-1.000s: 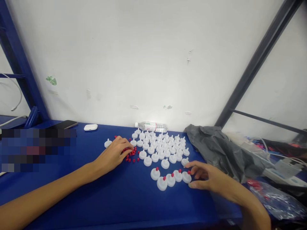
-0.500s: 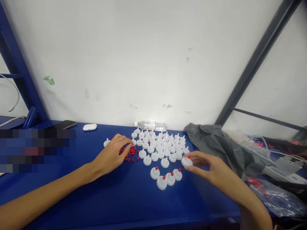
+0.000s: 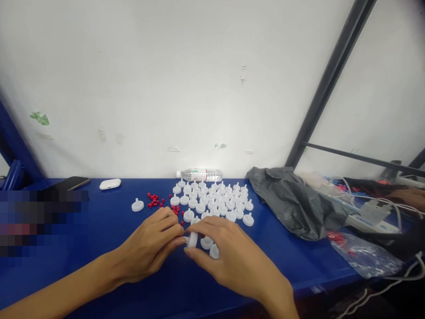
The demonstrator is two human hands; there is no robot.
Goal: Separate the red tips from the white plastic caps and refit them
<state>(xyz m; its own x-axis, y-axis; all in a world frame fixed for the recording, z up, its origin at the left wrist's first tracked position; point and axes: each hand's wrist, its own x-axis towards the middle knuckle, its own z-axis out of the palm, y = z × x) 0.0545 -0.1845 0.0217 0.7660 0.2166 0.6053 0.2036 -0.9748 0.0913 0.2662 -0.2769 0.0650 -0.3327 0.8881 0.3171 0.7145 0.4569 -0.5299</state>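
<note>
My right hand [image 3: 229, 250] grips a white spout cap [image 3: 192, 240] by its rim between thumb and fingers. The cap is tipped on its side, its spout pointing left. My left hand [image 3: 154, 243] is closed in a pinch at that spout, and what its fingertips hold is hidden. Small red tip caps [image 3: 154, 200] lie loose in a scattered group beyond my left hand. Many more white spout caps [image 3: 211, 197] stand spout-up behind my hands. Two white caps [image 3: 206, 243] show partly past my right fingers, their tops covered.
A clear bottle [image 3: 199, 174] lies along the wall. A white earbud case [image 3: 110, 184] and a dark phone [image 3: 71, 182] rest at the back left of the blue table [image 3: 109, 230]. At right are a grey plastic bag [image 3: 288, 204], a clear bag [image 3: 368, 257] and cables.
My right hand has come from the right side to the middle, where it holds a white cap. My left hand has left the red tip caps and met it. The view has shifted right.
</note>
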